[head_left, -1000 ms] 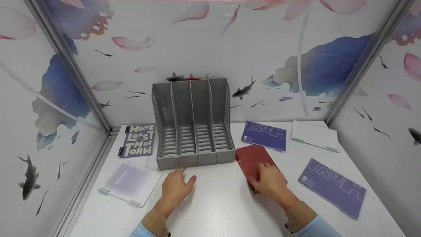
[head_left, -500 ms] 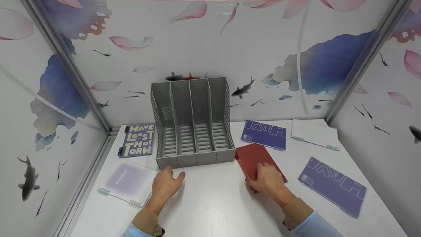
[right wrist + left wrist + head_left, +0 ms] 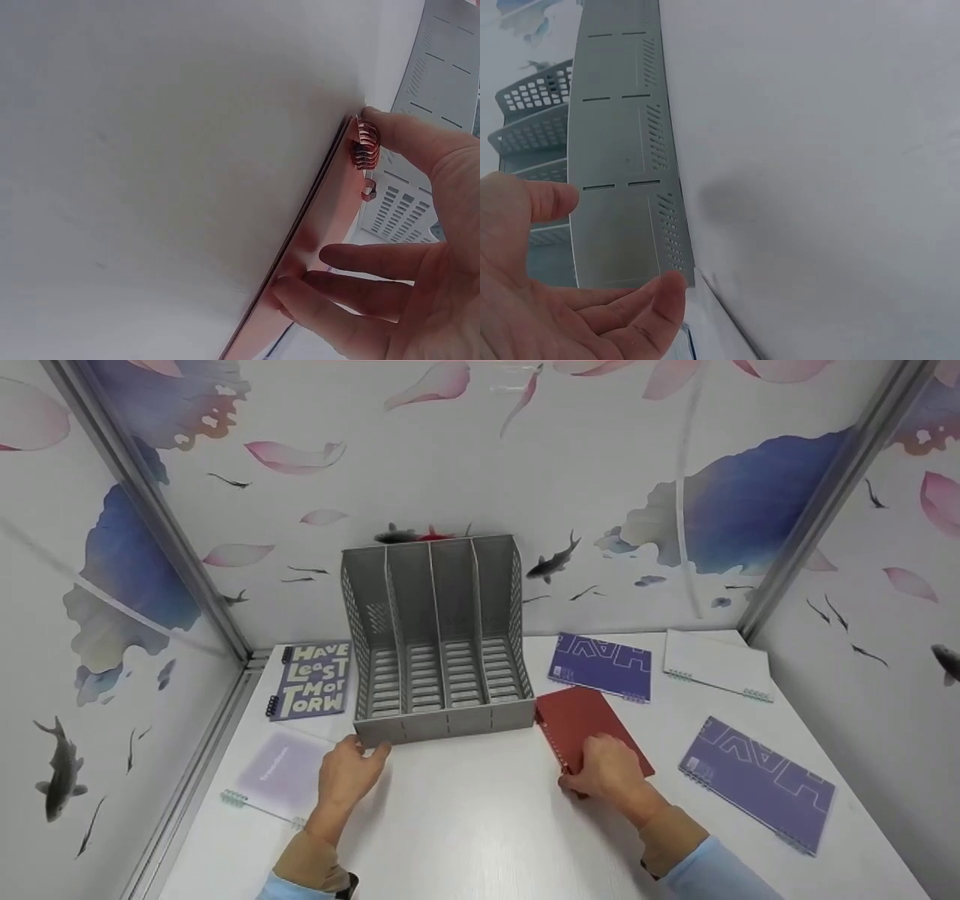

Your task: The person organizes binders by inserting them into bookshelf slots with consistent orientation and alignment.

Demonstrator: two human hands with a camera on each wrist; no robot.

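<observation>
A red spiral notebook [image 3: 592, 712] lies on the table, with its coil edge toward the left. My right hand [image 3: 609, 771] grips it near its front corner. In the right wrist view the thumb is against the copper coil [image 3: 366, 146], and the fingertips touch the red cover [image 3: 330, 210]. My left hand [image 3: 349, 772] is at the front left corner of a grey four-slot file rack [image 3: 442, 724], holding nothing. Its thumb stands apart from the fingers in the left wrist view, close to the rack's front wall [image 3: 615, 150]; whether the fingertips touch the rack I cannot tell.
A lilac-and-white notebook [image 3: 277, 772] lies partly behind the left hand. Beyond it is a lettered notebook [image 3: 313, 681]. On the right lie two purple notebooks [image 3: 600, 667] and a white one [image 3: 716, 664]. Printed panels with metal posts [image 3: 799, 495] enclose the table.
My left hand has moved left along the rack's front to its corner. The right hand's fingers have drawn in slightly on the red notebook, which stays in place.
</observation>
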